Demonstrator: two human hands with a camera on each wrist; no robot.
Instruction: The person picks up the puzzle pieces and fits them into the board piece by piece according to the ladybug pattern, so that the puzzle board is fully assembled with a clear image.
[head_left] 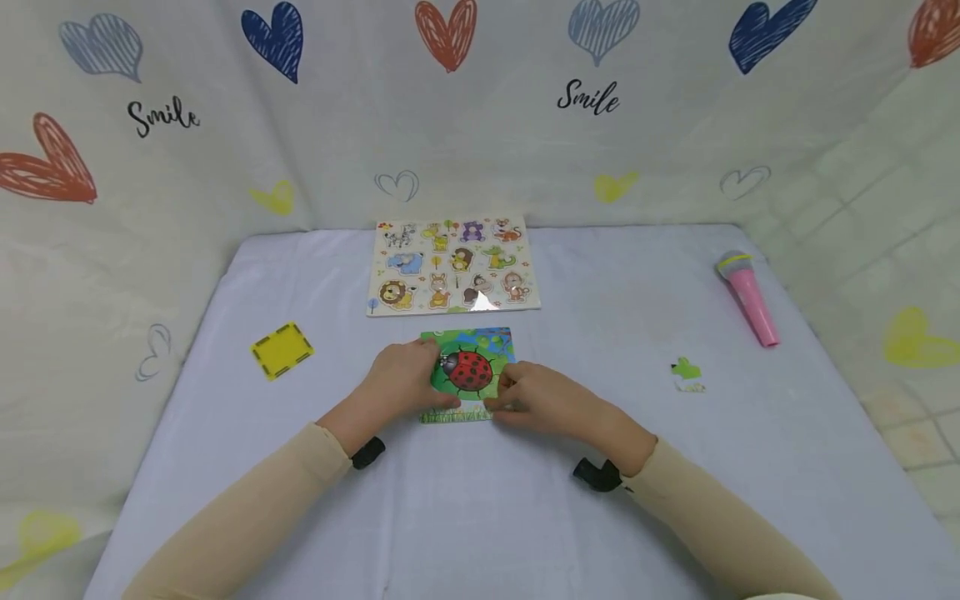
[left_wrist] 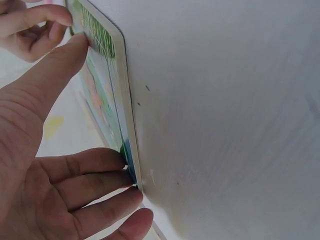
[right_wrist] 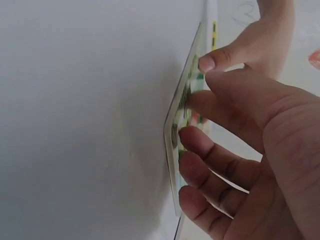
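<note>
A ladybug jigsaw puzzle (head_left: 471, 372) lies on the white-covered table, with a red spotted beetle on green and a strip of grass along the near side. My left hand (head_left: 403, 377) holds its left side, the thumb on the face near the grass and the fingertips at the edge. Over the near right part, my right hand (head_left: 546, 398) touches the puzzle with bent fingers; whether a piece is between thumb and forefinger is hidden. Farther right lies a loose green and white puzzle piece (head_left: 687, 375). In the right wrist view the puzzle's rim (right_wrist: 172, 117) appears edge-on.
An animal puzzle board (head_left: 453, 265) lies behind the ladybug puzzle. On the left is a yellow rectangular card (head_left: 282, 350) with black dashes. A pink toy microphone (head_left: 750, 300) lies at the far right. A cloth printed with hearts (head_left: 446, 33) hangs behind the table.
</note>
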